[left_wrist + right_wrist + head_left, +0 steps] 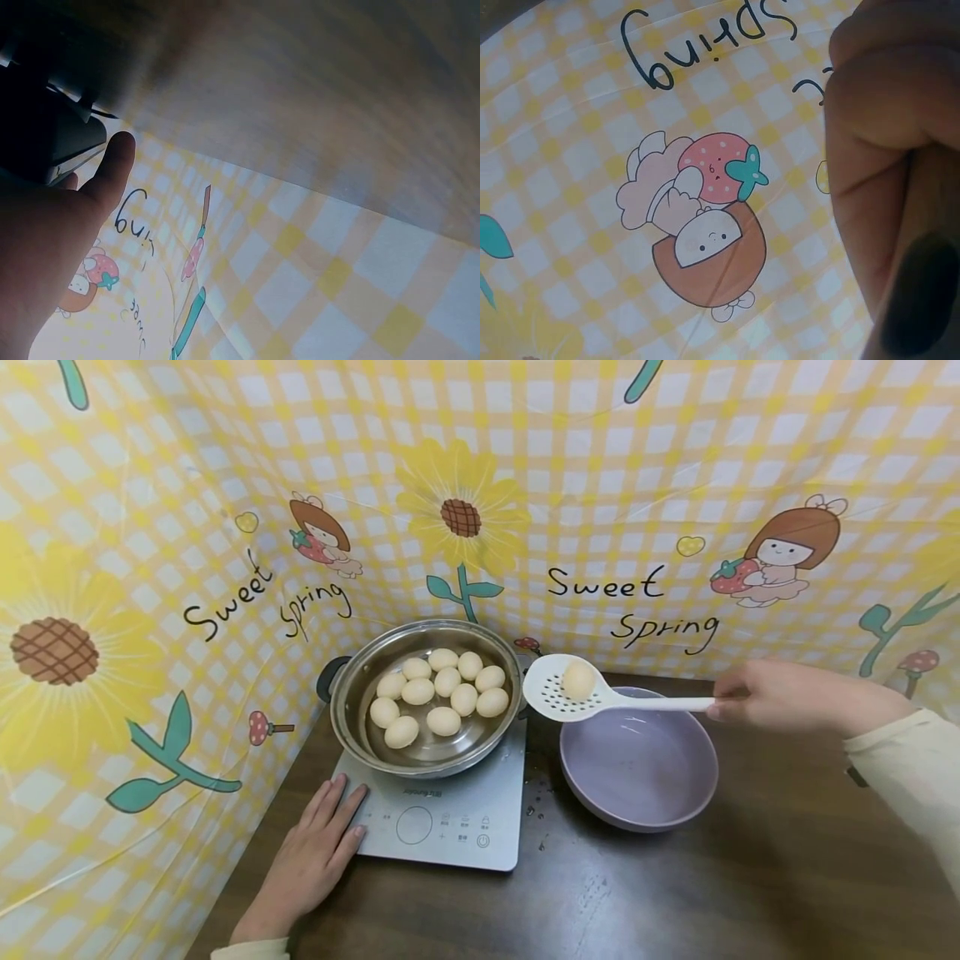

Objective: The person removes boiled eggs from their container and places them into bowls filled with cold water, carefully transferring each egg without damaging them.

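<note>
The dark brown wooden counter [600,893] is nearest and holds everything up; on its left side lies a bare left hand [318,843], its fingers loose and straight, the tips at the edge of a flat silver-grey cooker [495,802]; this grip holds nothing, and maybe it rests there to keep the cooker from sliding.

A round, shiny lilac bowl [645,785] sits just beside the cooker on the right; little clear water drops [536,812] dot the gap; the bowl looks so close so that food has only a short way to go.

Above the bowl's far side is a long white spoon with holes [622,702]; a bare right hand [783,695] pinches the end of its handle, so that grip is closed on the spoon; holding the end seems to keep the fingers away from hot water; one smooth cream egg [579,680] lies in the spoon, between pot and bowl, and the holes let water drip out.

The round, shiny metal pot [367,660] sits on the cooker's back part, probably to get warm; twelve more cream eggs [443,721] lie in it; behind hangs a yellow-and-white checked cloth [600,485], perhaps to catch splashes.
</note>
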A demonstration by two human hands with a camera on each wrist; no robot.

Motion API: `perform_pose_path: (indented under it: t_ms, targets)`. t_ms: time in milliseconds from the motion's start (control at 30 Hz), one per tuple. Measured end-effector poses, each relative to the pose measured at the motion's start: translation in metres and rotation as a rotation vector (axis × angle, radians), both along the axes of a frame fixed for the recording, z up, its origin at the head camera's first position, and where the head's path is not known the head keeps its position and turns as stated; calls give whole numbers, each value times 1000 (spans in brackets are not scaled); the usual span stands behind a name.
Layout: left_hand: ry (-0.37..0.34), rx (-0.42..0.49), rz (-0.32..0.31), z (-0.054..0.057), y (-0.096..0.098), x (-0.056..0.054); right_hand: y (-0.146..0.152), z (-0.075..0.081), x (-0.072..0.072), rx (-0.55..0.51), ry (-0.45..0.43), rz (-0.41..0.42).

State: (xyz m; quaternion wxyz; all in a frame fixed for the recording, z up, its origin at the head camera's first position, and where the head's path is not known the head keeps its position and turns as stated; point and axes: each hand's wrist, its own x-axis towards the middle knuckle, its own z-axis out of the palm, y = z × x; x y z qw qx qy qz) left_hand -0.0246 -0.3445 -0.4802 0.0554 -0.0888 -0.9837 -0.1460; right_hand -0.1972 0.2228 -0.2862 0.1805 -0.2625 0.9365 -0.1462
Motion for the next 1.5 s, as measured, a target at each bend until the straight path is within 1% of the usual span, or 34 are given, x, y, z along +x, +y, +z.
perform_pose_path:
  t_ms: [433,600,733,900,1033,1133,1267,1400,1500]
  targets:
    - [3,-3,0,1,1,0,12,-2,3,23,34,5]
    - [1,-5,1,2,2,0,21,-8,5,21,36,14]
    - [-3,-5,4,1,2,0,31,-15,7,49,66,23]
    - [-9,-6,4,2,2,0,43,-25,11,73,54,-2]
    - [-9,-3,7,2,2,0,51,-30,14,89,29,-40]
    - [-16,-3,9,3,1,0,55,-32,17,112,32,-61]
    - [-28,-5,12,3,1,0,61,-35,20,155,88,-61]
    - [-38,-3,16,2,1,0,67,-37,22,213,158,-81]
    - [-50,-1,20,3,2,-1,72,-39,24,228,201,-86]
